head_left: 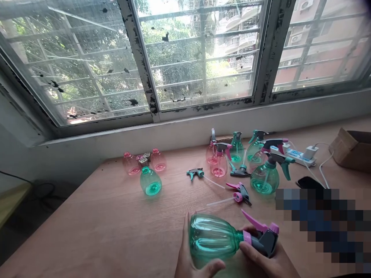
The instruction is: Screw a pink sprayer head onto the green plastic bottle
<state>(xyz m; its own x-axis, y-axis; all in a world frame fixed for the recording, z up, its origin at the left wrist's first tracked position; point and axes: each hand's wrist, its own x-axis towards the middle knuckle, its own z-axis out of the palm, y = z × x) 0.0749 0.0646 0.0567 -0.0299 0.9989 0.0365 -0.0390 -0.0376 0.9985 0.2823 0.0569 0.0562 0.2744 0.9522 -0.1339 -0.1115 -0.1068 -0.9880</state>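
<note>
Lying on its side at the near edge of the bench [110,231], a green spray bottle [213,237] rests between both hands. The left hand [193,258] cups the bottle's base, fingers behind it and thumb in front, its grip wrapped around the green body. The right hand [268,260] closes its grip on the pink and grey trigger head [265,235] at the neck. Both wrists are cut off by the bottom of the frame, and the bottle hides most of the left palm.

A pixelated patch covers the bench's near right, so what lies there cannot be made out; a dark phone [308,182] shows only partly at its upper edge. A cardboard box [352,148] is cut off by the right border.

Farther back, a headless green bottle [150,181] stands with two pink headless bottles [131,164] behind it, and small caps between them are too small to tell apart. Two loose trigger heads with tubes, a teal one [195,173] and a pink one [240,193], lie mid-bench. A cluster of assembled bottles [265,175] crowds near a white power strip [298,156] by the wall, overlapping one another so their count is unclear.

Bare wood spreads wide on the left and in front of the headless bottles; the bench's left edge runs diagonally down toward the dark floor.
</note>
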